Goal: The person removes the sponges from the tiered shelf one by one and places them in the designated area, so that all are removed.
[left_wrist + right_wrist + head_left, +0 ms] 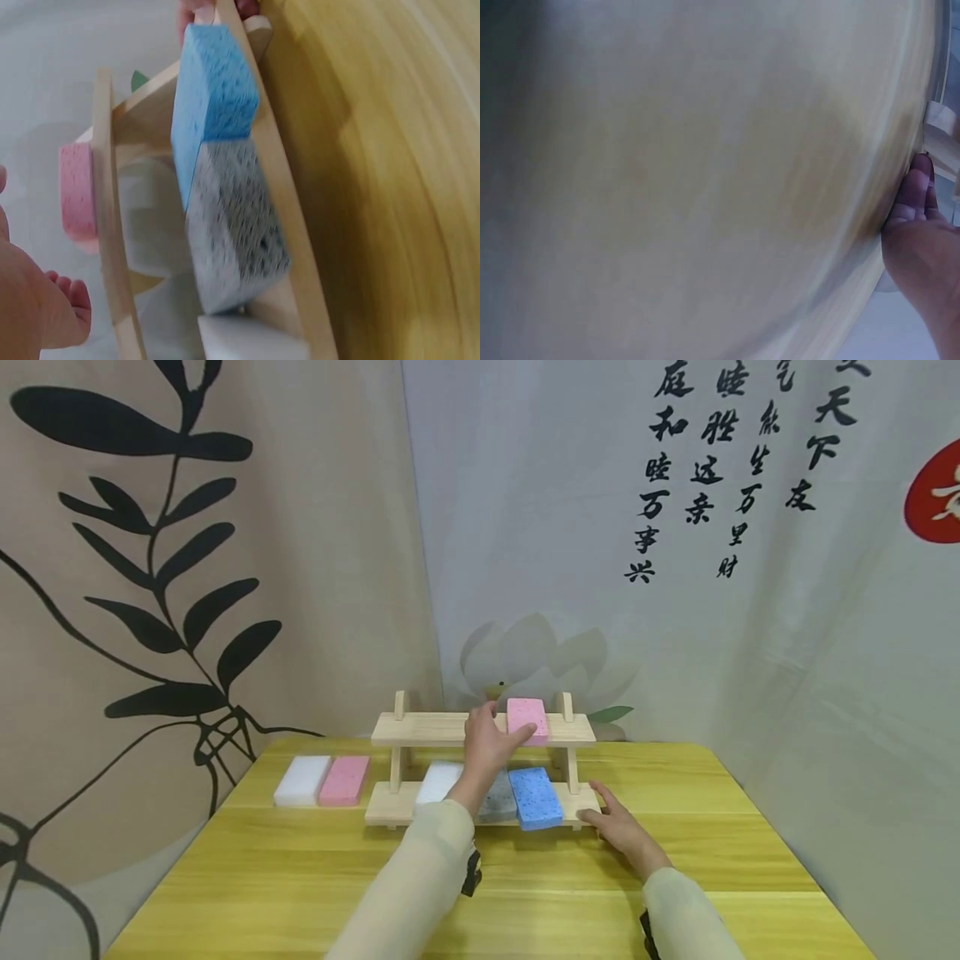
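Left sleeve (408,881) nearest; left grip (491,747) parted, empty, by pink sponge (527,713) atop rack (431,728); right grip (621,827) pinches rack's end. Placing, I'd say; next: gentle retreat.

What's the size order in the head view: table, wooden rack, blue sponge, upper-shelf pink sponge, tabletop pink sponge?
1. Table
2. Wooden rack
3. Blue sponge
4. Upper-shelf pink sponge and tabletop pink sponge: look too alike to rank; the thumb partly covers the upper one.
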Action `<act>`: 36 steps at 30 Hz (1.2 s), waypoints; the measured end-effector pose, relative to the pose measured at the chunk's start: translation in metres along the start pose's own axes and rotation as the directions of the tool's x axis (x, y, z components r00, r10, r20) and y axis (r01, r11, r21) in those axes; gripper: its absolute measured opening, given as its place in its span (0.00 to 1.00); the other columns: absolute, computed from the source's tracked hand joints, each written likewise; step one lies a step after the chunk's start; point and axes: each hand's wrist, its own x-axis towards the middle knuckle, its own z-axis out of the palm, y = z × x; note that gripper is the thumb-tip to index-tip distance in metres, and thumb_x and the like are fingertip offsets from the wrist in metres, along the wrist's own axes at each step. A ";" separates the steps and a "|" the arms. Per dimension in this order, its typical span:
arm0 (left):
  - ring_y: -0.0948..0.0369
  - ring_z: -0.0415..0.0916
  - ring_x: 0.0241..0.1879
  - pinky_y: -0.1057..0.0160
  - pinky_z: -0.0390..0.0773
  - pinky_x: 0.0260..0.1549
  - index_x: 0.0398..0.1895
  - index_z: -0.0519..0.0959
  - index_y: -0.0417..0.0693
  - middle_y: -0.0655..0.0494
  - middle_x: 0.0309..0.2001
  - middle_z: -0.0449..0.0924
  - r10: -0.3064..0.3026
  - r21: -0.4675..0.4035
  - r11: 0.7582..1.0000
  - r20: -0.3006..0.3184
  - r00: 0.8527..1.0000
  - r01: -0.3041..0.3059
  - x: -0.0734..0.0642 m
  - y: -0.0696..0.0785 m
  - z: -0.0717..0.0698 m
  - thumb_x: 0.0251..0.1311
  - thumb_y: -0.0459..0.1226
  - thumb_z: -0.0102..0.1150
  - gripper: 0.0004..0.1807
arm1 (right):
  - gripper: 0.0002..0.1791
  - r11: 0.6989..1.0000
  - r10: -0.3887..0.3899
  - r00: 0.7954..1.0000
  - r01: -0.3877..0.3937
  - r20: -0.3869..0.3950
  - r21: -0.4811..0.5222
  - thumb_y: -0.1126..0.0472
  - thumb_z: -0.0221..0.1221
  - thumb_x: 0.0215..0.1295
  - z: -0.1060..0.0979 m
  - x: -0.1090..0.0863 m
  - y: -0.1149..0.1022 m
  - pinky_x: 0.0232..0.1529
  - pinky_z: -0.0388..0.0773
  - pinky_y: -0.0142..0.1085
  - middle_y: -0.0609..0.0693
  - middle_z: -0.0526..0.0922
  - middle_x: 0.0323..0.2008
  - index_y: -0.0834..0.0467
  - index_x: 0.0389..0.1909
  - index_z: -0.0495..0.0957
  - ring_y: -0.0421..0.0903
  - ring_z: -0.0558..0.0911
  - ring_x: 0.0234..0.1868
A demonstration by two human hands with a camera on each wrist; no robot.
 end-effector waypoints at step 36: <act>0.48 0.65 0.49 0.52 0.72 0.45 0.55 0.73 0.38 0.44 0.49 0.70 -0.012 0.153 0.987 -0.272 0.962 0.056 -0.004 -0.008 0.060 0.37 0.59 0.79 0.47 | 0.46 1.000 0.026 0.999 -0.027 -0.026 -0.013 0.45 0.60 0.67 0.002 -0.001 -0.005 0.65 0.58 0.65 0.72 0.50 0.73 0.49 0.79 0.46 0.70 0.55 0.71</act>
